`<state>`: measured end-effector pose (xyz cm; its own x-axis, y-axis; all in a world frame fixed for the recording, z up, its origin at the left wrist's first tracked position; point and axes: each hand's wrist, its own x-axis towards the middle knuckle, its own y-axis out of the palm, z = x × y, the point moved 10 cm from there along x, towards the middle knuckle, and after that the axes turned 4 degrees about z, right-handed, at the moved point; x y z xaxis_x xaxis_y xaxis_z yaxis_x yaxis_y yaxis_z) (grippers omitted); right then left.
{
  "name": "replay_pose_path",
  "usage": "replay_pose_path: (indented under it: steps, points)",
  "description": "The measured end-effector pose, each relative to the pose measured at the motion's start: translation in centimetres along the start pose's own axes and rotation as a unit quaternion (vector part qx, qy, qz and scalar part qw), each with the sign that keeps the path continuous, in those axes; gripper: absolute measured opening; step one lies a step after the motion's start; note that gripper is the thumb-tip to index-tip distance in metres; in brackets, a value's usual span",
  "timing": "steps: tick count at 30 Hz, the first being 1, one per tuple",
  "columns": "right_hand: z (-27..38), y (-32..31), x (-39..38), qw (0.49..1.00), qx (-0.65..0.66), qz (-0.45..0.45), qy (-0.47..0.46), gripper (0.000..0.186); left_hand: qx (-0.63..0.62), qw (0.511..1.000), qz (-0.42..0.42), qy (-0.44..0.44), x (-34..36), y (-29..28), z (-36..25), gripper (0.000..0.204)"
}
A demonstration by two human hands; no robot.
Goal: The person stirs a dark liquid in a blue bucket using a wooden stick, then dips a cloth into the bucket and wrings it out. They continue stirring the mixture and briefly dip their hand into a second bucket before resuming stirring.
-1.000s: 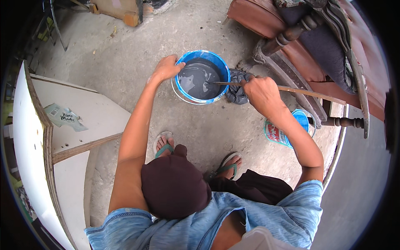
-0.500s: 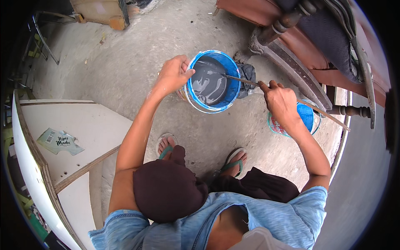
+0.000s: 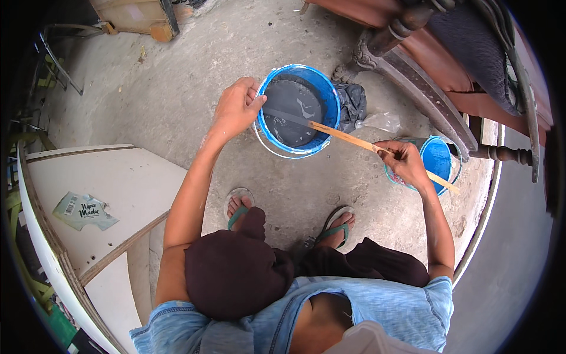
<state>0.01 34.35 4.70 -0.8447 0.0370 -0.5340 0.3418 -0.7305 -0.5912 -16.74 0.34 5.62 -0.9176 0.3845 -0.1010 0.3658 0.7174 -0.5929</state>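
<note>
A blue bucket [image 3: 327,94] holds dark grey liquid [image 3: 292,97]. My left hand [image 3: 236,106] grips the bucket's rim on its left side. My right hand [image 3: 402,162] is closed on a long, flat wooden stick [image 3: 345,135], whose far end lies in the grey liquid. A crumpled dark bag [image 3: 352,103] sits just right of the bucket, with a clear plastic piece [image 3: 380,122] beside it. A smaller blue bucket [image 3: 436,156] stands on the floor behind my right hand.
An upholstered wooden furniture piece [image 3: 407,76] fills the upper right. A white board structure [image 3: 88,177] with a torn label is at left. A wooden box [image 3: 132,15] and metal legs [image 3: 59,65] are at the back left. My sandalled feet [image 3: 336,227] rest on the concrete floor [image 3: 200,65].
My right hand has turned and moved slightly right and down, the stick now angled with its pale wooden face showing. My left hand stays on the rim as the bucket has shifted slightly.
</note>
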Motion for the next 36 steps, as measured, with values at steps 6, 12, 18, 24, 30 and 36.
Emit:
replay_pose_path:
  steps: [6,12,18,24,30,36]
  points:
    - [-0.4,-2.0,-2.0,0.993,0.102,-0.058,-0.028,0.022,-0.046,0.998,-0.01,-0.037,0.2,-1.1,5.6,0.018]
    - [4.5,-7.2,-5.1,0.969,-0.062,-0.199,-0.133,0.022,-0.041,0.996,-0.014,-0.079,-0.2,-1.9,6.9,0.019]
    - [9.8,-9.2,-7.9,0.939,-0.169,-0.258,-0.154,0.022,-0.051,0.994,-0.022,-0.091,-0.4,-2.1,7.3,0.023]
    - [11.7,-9.3,-8.6,0.934,-0.181,-0.26,-0.168,0.023,-0.1,0.987,-0.019,-0.122,-0.2,-1.9,8.8,0.032]
    - [12.8,-8.9,-8.6,0.927,-0.211,-0.254,-0.177,0.024,-0.111,0.984,-0.013,-0.141,-0.7,-2.1,8.0,0.039]
    - [19.2,-3.4,-6.3,0.835,-0.439,-0.19,-0.27,0.027,-0.129,0.982,-0.035,-0.135,-0.9,-2.2,8.8,0.04]
